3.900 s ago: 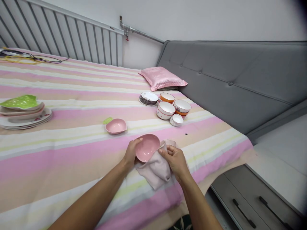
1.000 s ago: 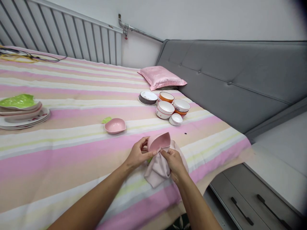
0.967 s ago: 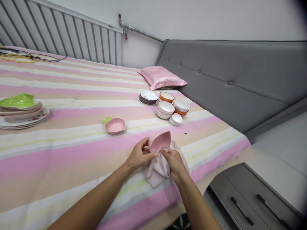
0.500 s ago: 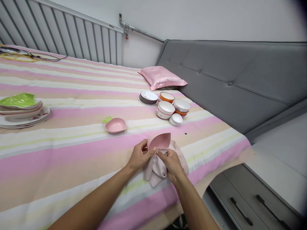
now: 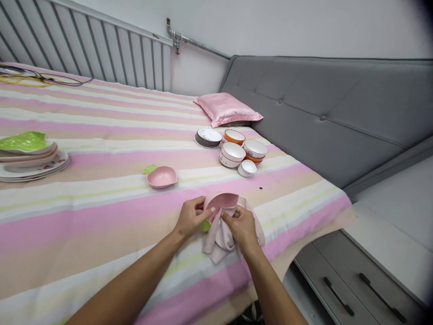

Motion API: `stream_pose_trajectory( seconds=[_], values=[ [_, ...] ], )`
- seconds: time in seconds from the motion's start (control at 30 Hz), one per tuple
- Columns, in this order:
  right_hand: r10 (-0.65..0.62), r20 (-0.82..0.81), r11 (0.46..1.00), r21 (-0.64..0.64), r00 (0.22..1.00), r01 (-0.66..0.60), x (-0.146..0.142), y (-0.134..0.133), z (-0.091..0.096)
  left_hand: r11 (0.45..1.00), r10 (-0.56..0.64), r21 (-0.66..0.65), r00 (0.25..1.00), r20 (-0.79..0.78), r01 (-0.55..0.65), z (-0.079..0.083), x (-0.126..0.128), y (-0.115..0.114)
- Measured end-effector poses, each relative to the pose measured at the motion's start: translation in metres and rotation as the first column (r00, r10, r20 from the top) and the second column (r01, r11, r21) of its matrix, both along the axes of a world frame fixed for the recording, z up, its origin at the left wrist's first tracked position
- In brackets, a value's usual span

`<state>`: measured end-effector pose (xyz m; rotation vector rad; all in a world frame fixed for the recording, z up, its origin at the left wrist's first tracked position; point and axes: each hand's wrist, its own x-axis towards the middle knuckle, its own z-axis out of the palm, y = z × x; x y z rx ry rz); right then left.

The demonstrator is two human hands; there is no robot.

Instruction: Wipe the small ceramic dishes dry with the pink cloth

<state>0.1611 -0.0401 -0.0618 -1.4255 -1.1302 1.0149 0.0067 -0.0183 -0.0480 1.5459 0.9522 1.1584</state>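
Note:
My left hand (image 5: pixel 190 218) is closed on a pink peach-shaped dish (image 5: pixel 221 200) with a green leaf tab, held just above the striped bedspread (image 5: pixel 101 149). My right hand (image 5: pixel 241 227) is closed on a pale pink cloth (image 5: pixel 219 237) and presses it against the dish's near side. The cloth hangs down under both hands. A second pink peach-shaped dish (image 5: pixel 161 176) lies on the bed to the far left of my hands.
Red-and-white and orange bowls (image 5: pixel 233 152) and a stack of small plates (image 5: pixel 208 137) sit near a pink pillow (image 5: pixel 227 109). A plate stack topped by a green leaf dish (image 5: pixel 29 153) lies far left. A grey headboard (image 5: pixel 338 117) and drawers (image 5: pixel 341 284) stand on the right.
The dish has been turned over and lowered in my left hand. My right hand has kept rubbing the cloth around it, moving from the inside to the outer near side.

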Motion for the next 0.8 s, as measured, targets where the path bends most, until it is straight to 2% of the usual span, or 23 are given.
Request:
stream_pose_trajectory(
  seconds=[0.2, 0.3, 0.47, 0.57, 0.7, 0.8],
  values=[
    [-0.036, 0.201, 0.999, 0.041, 0.979, 0.029, 0.007, 0.002, 0.004, 0.998, -0.059, 0.007, 0.992, -0.115, 0.06, -0.002, -0.003, 0.002],
    [-0.086, 0.305, 0.994, 0.092, 0.948, 0.061, 0.011, 0.003, 0.007, 0.995, -0.033, 0.086, 0.973, -0.23, 0.054, -0.002, -0.003, 0.003],
    [-0.158, 0.284, 0.971, 0.217, 0.946, 0.097, 0.015, 0.002, 0.014, 0.958, 0.137, 0.283, 0.93, -0.342, -0.037, 0.0, -0.002, 0.001],
    [-0.209, 0.216, 0.959, 0.238, 0.954, 0.156, 0.016, 0.001, 0.017, 0.921, 0.259, 0.372, 0.893, -0.369, -0.113, -0.001, -0.002, 0.0],
    [-0.285, 0.095, 0.93, 0.269, 0.954, 0.251, 0.018, 0.0, 0.021, 0.842, 0.45, 0.482, 0.81, -0.377, -0.243, -0.007, -0.003, 0.002],
    [-0.341, 0.121, 0.899, 0.33, 0.932, 0.287, 0.016, -0.003, 0.026, 0.775, 0.527, 0.577, 0.769, -0.363, -0.259, -0.012, -0.004, 0.004]
  ],
)
